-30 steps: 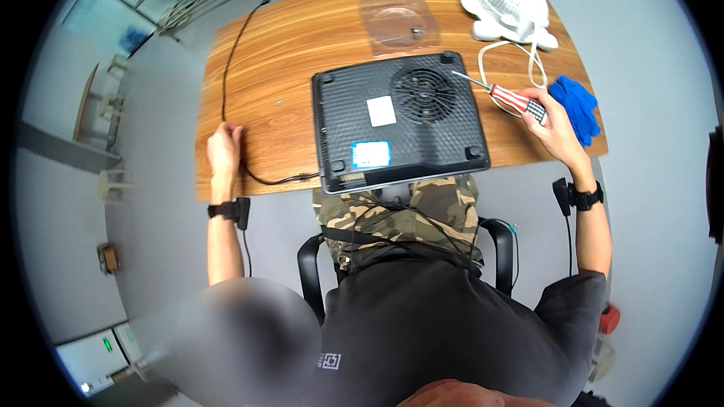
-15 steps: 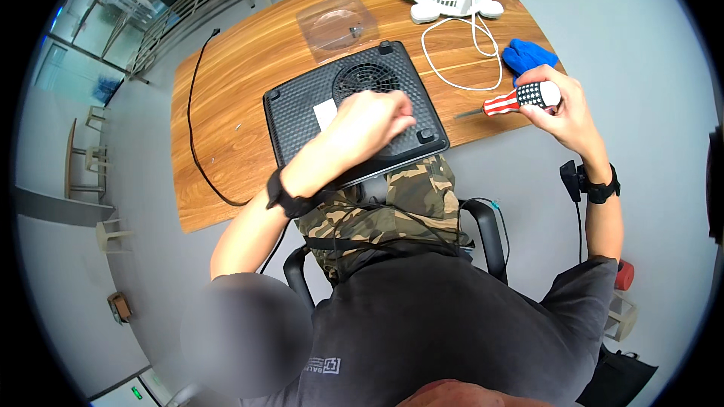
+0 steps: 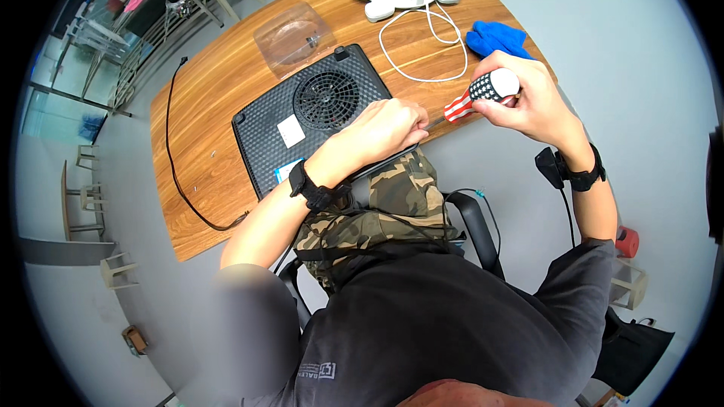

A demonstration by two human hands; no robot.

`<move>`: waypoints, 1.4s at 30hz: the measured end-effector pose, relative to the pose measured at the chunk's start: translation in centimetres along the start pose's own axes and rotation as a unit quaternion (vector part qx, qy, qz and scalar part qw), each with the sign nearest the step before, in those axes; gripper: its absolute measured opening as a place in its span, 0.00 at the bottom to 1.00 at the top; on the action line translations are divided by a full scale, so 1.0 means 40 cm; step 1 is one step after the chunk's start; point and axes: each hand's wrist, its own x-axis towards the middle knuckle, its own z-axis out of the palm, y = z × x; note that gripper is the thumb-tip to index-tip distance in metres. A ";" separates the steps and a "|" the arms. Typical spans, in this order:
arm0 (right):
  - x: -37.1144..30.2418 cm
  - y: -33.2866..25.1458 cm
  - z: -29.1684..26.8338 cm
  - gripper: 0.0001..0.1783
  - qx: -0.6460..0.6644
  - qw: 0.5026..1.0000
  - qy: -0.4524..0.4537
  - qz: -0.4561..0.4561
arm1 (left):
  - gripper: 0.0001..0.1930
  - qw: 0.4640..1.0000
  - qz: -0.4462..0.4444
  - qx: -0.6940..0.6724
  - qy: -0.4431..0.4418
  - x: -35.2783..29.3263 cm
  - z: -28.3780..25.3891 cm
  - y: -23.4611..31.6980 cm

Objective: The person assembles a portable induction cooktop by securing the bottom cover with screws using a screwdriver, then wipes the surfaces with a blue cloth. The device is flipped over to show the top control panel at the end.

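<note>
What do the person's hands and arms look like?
The left hand and right hand are bare. Each arm has a black wristband; a thin cable hangs from the black box on the right one. The short sleeves are dark grey.

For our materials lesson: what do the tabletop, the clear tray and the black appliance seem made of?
Black appliance: likely moulded plastic, fairly matt; fine repeating texture.
Clear tray: probably thin, glossy plastic; wood grain shows through.
Tabletop: wood or laminate, perhaps satin; streaky brown grain.
</note>
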 end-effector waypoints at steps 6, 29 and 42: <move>-0.002 0.031 0.025 0.17 -0.012 1.000 -0.007 -0.025 | 0.10 0.999 0.001 0.005 -0.037 -0.003 0.010 -0.019; 0.030 0.029 0.028 0.14 0.014 0.999 0.031 0.002 | 0.15 0.999 -0.019 0.002 0.042 -0.032 0.000 -0.020; 0.028 0.020 0.024 0.13 0.008 0.999 0.012 0.030 | 0.15 0.999 0.007 -0.003 0.052 -0.032 0.007 -0.026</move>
